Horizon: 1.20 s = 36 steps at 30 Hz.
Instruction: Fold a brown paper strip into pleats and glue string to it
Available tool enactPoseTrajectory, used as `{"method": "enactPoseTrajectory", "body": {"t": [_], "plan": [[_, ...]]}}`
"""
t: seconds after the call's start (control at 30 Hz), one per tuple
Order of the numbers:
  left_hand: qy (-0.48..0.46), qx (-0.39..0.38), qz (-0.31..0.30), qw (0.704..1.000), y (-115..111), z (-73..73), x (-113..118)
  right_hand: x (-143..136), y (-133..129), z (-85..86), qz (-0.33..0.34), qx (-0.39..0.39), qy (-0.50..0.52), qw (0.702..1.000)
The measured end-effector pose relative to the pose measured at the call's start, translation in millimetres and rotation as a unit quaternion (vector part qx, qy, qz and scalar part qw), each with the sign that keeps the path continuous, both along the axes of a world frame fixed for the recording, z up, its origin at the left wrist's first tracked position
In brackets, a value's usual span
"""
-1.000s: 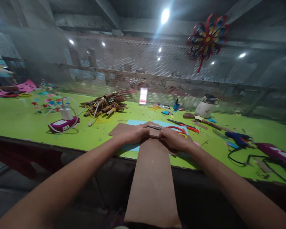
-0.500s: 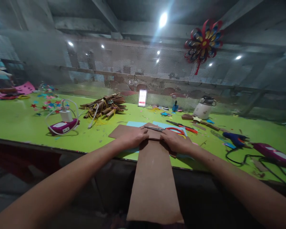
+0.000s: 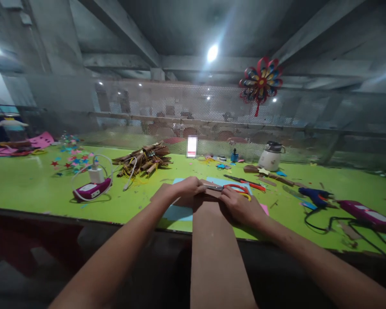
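Observation:
A long brown cardboard strip (image 3: 217, 253) runs from the green table (image 3: 128, 206) over its front edge toward me. My left hand (image 3: 191, 187) is closed on the cardboard's far end, fingers curled at its left side. On the right side my right hand (image 3: 238, 204) also grips the cardboard, its fingers bent. Scissors with red and yellow handles (image 3: 236, 188) lie across the far end between the hands, blades pointing left. Light blue paper (image 3: 179, 213) lies beneath.
At the left are a purple power strip (image 3: 92, 189), a bundle of brown rolls (image 3: 144, 161) and small paper stars (image 3: 75, 161). Red-handled scissors (image 3: 259, 186), a white kettle (image 3: 270, 158), a blue glue gun (image 3: 317, 196) and another purple power strip (image 3: 368, 214) lie at the right.
The view has tilted up, so the table sits lower in the picture. The cardboard's near end has shifted right and down, and more blue paper shows beside my left hand.

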<state>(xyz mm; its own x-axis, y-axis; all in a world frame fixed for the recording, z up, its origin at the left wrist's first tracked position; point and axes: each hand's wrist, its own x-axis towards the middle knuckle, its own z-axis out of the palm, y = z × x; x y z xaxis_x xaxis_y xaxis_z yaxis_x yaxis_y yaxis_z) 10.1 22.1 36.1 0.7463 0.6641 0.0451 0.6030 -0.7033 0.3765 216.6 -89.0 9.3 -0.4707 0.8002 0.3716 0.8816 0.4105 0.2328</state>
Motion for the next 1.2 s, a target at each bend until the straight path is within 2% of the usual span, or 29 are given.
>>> {"method": "enactPoseTrajectory", "body": {"t": [0.1, 0.17, 0.33, 0.47, 0.67, 0.8, 0.93, 1.03, 1.2], "plan": [[-0.058, -0.055, -0.081, 0.994, -5, -0.2, 2, -3, -3, 2.8, 0.0, 0.038, -0.002, 0.999], [-0.108, -0.076, -0.108, 0.985, -12, -2.2, 0, -6, -6, 5.1, -0.004, 0.049, 0.006, 0.999], [-0.113, -0.141, -0.041, 0.983, -20, -7.1, -5, -6, -8, 5.6, -0.001, 0.032, 0.06, 0.998], [-0.125, -0.151, -0.076, 0.978, -20, -8.0, -3, 2, 3, 10.3, 0.064, -0.028, 0.156, 0.985], [-0.15, -0.146, -0.095, 0.973, -21, -8.4, -1, -1, 34, 22.2, 0.14, -0.202, 0.269, 0.931], [-0.153, -0.13, -0.106, 0.974, -20, -12.4, 0, -3, 46, 8.8, 0.143, -0.265, 0.353, 0.886], [-0.148, -0.103, -0.127, 0.975, -19, -15.9, 3, 1, 51, -7.6, 0.125, -0.34, 0.437, 0.823], [-0.136, -0.072, -0.121, 0.981, -20, -17.4, 5, 3, 55, -13.1, 0.111, -0.354, 0.463, 0.805], [-0.156, -0.05, -0.104, 0.981, -22, -22.7, 7, 2, 59, -16.2, 0.102, -0.329, 0.491, 0.8]]}}
